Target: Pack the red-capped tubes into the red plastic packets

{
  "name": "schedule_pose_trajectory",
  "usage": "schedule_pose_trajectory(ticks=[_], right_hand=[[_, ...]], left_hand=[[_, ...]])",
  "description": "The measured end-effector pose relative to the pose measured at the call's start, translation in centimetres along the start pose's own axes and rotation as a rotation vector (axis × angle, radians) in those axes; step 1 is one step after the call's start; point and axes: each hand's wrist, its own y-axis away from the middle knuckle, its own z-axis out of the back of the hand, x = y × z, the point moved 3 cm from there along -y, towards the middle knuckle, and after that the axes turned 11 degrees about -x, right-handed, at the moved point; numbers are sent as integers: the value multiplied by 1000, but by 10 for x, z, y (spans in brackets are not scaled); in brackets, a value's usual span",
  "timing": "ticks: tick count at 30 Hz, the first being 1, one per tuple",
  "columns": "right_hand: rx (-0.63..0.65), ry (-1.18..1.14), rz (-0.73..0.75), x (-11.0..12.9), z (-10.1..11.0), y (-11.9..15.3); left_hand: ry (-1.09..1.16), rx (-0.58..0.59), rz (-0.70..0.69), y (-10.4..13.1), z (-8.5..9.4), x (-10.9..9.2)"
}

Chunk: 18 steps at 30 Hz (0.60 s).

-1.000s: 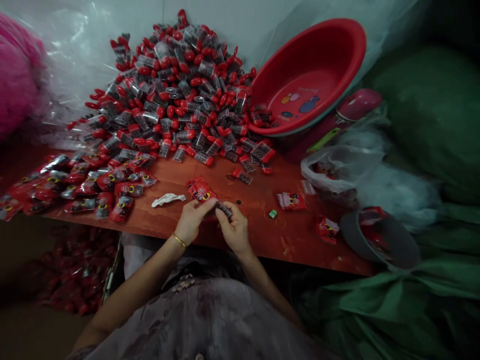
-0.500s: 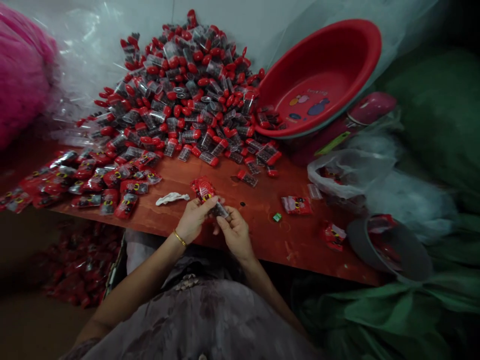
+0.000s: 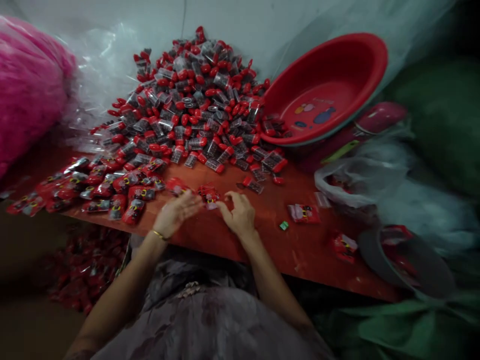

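My left hand, blurred, is over the table with its fingers spread; a red packet lies or moves just beyond its fingertips. My right hand is open, thumb and fingers apart and curved, with nothing in it. Between the hands lies a small stack of red printed wrappers on the table. Filled red packets are heaped to the left. Behind them rises a large pile of clear tubes with red caps.
A tilted red basin stands at the back right. Nearer are a clear plastic bag, a grey bowl, a red packet and a small green piece. A pink bundle is at the left.
My hands have moved apart, and the tube and wrapper they held are no longer between them. A red packet now shows beyond my left hand. The white cloth-like piece is out of sight.
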Motion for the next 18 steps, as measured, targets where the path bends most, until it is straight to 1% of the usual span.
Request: schedule_pose_trajectory(ticks=[3,4,5,6,7,8,9,11,13,15,18], right_hand=[[-54,252,-74,-39,7,-22],[-40,315,-104,-52,7,-26],[-6,356,-125,-63,7,-28],[29,382,-137,-71,5,-27],[61,397,-139,-75,4,-25],[85,406,-133,-76,2,-21],[98,415,-123,-75,2,-16],[98,433,-102,-68,3,-4],[77,440,-92,-61,5,7],[41,429,-79,-56,7,16],[-14,398,-37,-51,7,22]], left_hand=[[269,-199,-181,-15,30,-55],[339,-229,-253,-18,36,-69],[371,-227,-316,-20,39,-77],[358,-236,-342,-21,40,-78],[301,-249,-379,-21,39,-75],[197,-273,-410,-21,36,-66],[46,-301,-483,-20,32,-56],[-331,-284,-719,-18,22,-32],[-677,-253,-892,-18,16,-10],[-893,-228,-968,-20,18,3],[-1001,-187,-987,-18,20,7]])
